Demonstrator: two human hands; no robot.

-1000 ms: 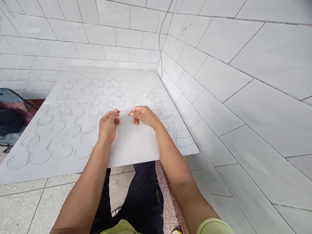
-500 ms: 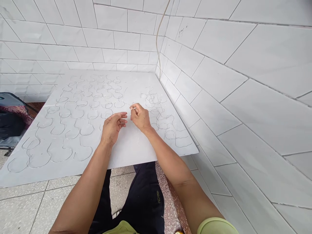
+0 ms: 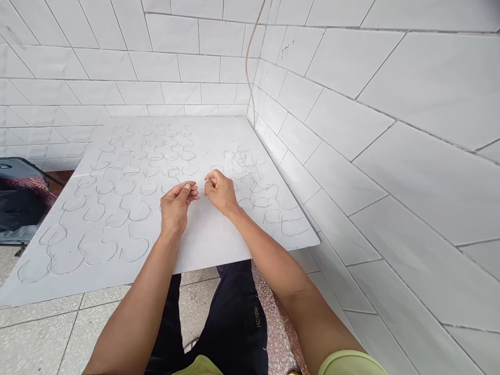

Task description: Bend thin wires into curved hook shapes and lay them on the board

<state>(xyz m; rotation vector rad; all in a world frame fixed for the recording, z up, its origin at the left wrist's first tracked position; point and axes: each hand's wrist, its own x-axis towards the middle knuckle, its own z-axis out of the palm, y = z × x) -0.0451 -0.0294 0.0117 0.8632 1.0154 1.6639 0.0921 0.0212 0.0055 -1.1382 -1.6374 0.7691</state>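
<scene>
My left hand (image 3: 176, 204) and my right hand (image 3: 219, 190) meet over the middle of a white board (image 3: 211, 229). Both pinch their fingertips together on a thin piece of wire (image 3: 200, 188) that runs between them; it is very fine and hard to see. Several bent wire loops (image 3: 117, 182) lie in rows across the left and centre of the board. A looser heap of bent wires (image 3: 265, 198) lies just right of my right hand.
White tiled walls (image 3: 371, 130) close the back and right side, with a thin cord (image 3: 250, 62) hanging in the corner. A dark bag (image 3: 19, 198) sits on the floor at the left. My legs in dark trousers (image 3: 230, 317) are below the board's near edge.
My right hand reached toward the wire heap, then drew back to the left hand. Both hands have closed into pinches close together.
</scene>
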